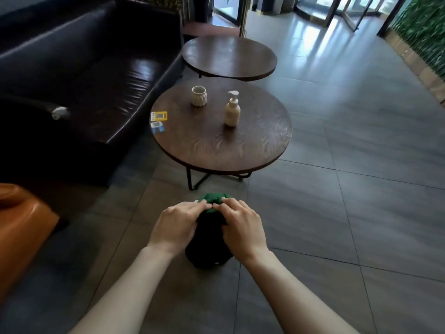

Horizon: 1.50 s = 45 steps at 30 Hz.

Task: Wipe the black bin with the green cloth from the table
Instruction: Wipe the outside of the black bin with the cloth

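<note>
your two bare forearms reach down to the small black plastic bin (209, 251) standing upright on the grey tiled floor. left hand (177, 225) and right hand (242, 229) flank it, equally near, fingers (199, 204) curled, pressing the bunched green cloth (214, 198) onto its top rim; wipe downward along its upright axis.

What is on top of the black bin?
The green cloth lies over the black bin, pressed by the left hand and right hand. The bin's top is covered.

The black bin (209, 254) stood on the tiled floor, the bunched green cloth (213, 199) draped over its top.
</note>
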Motion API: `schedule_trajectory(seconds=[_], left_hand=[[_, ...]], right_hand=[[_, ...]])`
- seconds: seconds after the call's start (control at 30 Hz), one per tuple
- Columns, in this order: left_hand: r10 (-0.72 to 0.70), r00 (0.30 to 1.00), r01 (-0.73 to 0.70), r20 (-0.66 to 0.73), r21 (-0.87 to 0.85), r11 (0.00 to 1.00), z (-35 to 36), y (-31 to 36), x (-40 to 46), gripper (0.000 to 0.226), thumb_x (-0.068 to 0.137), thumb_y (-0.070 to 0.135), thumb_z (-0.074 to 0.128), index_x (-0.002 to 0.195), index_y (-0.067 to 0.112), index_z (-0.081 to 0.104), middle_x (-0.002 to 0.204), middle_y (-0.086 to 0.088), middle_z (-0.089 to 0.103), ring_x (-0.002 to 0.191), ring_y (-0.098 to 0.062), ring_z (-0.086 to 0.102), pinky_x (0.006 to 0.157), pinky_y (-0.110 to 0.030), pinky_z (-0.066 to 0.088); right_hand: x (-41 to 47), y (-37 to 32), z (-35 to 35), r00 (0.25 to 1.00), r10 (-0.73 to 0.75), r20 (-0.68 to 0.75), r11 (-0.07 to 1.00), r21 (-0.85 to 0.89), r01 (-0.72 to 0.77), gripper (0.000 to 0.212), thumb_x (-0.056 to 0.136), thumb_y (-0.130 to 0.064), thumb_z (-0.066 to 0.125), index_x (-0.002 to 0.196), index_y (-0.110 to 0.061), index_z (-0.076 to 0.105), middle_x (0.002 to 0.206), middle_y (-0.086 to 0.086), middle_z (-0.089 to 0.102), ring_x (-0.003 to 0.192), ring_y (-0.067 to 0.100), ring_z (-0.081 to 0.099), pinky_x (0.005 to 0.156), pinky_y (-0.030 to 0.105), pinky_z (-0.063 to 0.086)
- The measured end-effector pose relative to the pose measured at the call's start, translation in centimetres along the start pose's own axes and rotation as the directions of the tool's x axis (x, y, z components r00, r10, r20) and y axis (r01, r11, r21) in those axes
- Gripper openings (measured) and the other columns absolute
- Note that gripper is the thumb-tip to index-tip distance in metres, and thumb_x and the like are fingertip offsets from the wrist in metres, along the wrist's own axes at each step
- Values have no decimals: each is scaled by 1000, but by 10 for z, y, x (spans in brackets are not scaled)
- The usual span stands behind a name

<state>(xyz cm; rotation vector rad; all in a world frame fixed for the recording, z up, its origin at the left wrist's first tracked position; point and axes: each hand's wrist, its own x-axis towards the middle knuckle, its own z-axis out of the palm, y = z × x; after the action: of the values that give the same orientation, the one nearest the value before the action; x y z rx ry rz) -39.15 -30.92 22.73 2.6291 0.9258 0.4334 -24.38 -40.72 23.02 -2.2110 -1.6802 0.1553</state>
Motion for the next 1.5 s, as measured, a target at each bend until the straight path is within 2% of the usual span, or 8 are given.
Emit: schedule_trajectory(seconds=[0.3, 0.47, 0.67, 1.0, 1.17, 1.27, 1.33, 1.5], left_hand=[[-79, 994, 81, 73, -18, 997, 74, 18, -44, 55, 71, -4, 73, 119, 24, 73, 119, -1, 74, 112, -21, 70, 86, -38, 60], [-97, 986, 101, 138, -22, 995, 124, 29, -72, 53, 71, -2, 78, 118, 24, 74, 115, -1, 76, 108, -20, 72, 81, -36, 61], [-135, 964, 149, 230, -44, 988, 201, 25, -110, 55, 67, -2, 82, 115, 23, 75, 112, 1, 77, 104, -18, 73, 78, -34, 62], [-98, 944, 137, 316, -102, 985, 352, -28, -165, 64, 59, 1, 85, 115, 29, 71, 108, 8, 77, 101, -14, 73, 71, -29, 62], [-63, 952, 99, 299, -107, 989, 425, -85, -174, 65, 81, 34, 72, 142, 36, 48, 138, 13, 60, 125, -8, 58, 96, -27, 54], [-36, 971, 47, 236, -40, 998, 467, -119, -164, 67, 91, 53, 56, 152, 36, 33, 156, 12, 39, 144, -9, 36, 119, -32, 32], [-12, 981, 7, 191, 28, 1000, 491, -143, -150, 68, 94, 53, 51, 155, 34, 28, 161, 10, 30, 150, -11, 24, 122, -37, 22], [-59, 991, 49, 120, 88, 995, 533, -187, -113, 68, 97, 36, 57, 157, 25, 27, 163, 4, 30, 152, -15, 22, 123, -41, 24]], right_hand=[[-57, 43, 46, 994, -3, 110, 999, 33, -1, 40, 78, -3, 64, 115, -18, 70, 121, -2, 67, 103, 28, 61, 75, 45, 57], [-93, 74, 80, 988, -9, 154, 998, 67, -2, 38, 68, -2, 74, 103, -16, 74, 110, -1, 72, 90, 28, 66, 60, 41, 58], [-138, 106, 147, 974, 26, 225, 995, 93, -48, 38, 70, -1, 77, 104, -19, 75, 113, -4, 72, 91, 22, 67, 61, 37, 59], [-195, 158, 301, 962, 107, 251, 981, 131, -143, 47, 52, 2, 86, 93, -20, 78, 105, -6, 75, 81, 19, 69, 56, 28, 57], [-195, 187, 378, 965, 117, 235, 983, 113, -147, 56, 45, 5, 88, 96, -18, 79, 106, -5, 76, 81, 21, 70, 55, 27, 58], [-186, 207, 419, 972, 108, 209, 987, 95, -130, 57, 43, 7, 85, 94, -18, 79, 106, -5, 76, 81, 20, 70, 54, 26, 58], [-178, 219, 443, 973, 102, 208, 989, 84, -121, 56, 43, 5, 89, 93, -21, 80, 105, -5, 77, 81, 20, 71, 55, 25, 58], [-164, 239, 491, 978, 83, 190, 993, 67, -98, 55, 45, 0, 93, 94, -23, 81, 106, -6, 77, 85, 18, 72, 59, 26, 60]])
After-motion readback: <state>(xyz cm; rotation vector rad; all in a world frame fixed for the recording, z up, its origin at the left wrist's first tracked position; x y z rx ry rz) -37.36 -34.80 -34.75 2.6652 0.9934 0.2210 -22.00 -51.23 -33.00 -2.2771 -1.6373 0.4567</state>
